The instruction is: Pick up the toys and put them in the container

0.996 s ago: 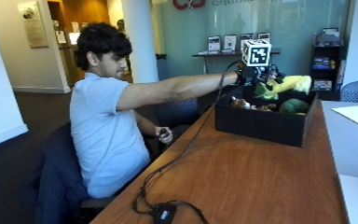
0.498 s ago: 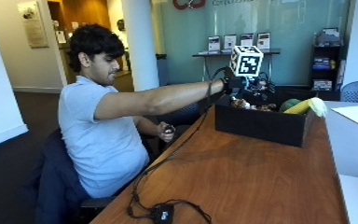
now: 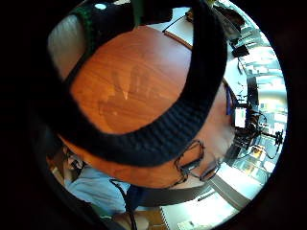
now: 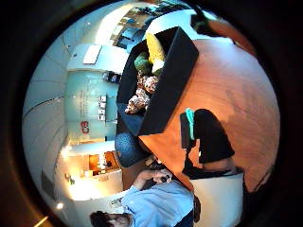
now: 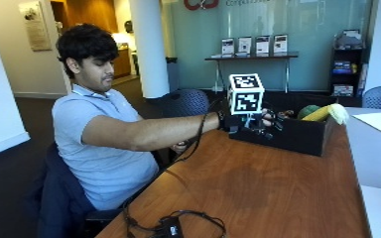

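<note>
Plainly one black container (image 5: 289,135) on wood table (image 5: 270,193), several toys (image 4: 142,94) inside, gloved right hand (image 5: 256,121) beside it, fingers unreadable

Beyond the hand: teal glass wall (image 5: 296,20), console table (image 5: 250,58) with framed cards, white column (image 5: 148,44), dark shelf unit (image 5: 346,69) are seen.
</note>
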### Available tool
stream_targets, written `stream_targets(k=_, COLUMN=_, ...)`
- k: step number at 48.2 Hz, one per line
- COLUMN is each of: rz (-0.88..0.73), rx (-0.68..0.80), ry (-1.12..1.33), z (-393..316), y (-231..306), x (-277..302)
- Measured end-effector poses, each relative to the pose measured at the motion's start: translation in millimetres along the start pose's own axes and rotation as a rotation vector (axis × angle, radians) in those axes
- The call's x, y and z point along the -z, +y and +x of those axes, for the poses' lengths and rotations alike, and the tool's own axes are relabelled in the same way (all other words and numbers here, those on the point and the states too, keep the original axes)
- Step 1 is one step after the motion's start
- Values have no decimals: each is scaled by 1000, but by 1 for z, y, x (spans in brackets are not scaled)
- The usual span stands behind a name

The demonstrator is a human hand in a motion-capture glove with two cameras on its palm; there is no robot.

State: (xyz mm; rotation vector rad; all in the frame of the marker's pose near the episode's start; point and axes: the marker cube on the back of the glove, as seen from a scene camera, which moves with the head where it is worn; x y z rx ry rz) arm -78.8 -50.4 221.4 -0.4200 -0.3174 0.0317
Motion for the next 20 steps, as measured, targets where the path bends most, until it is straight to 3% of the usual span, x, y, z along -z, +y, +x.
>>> stream_targets(k=7, rz=36, rx=-9, ry=82, z=18, y=0, x=-19)
stream_targets(k=20, rz=69, rx=-18, ry=23, z=42, y=6, x=-45)
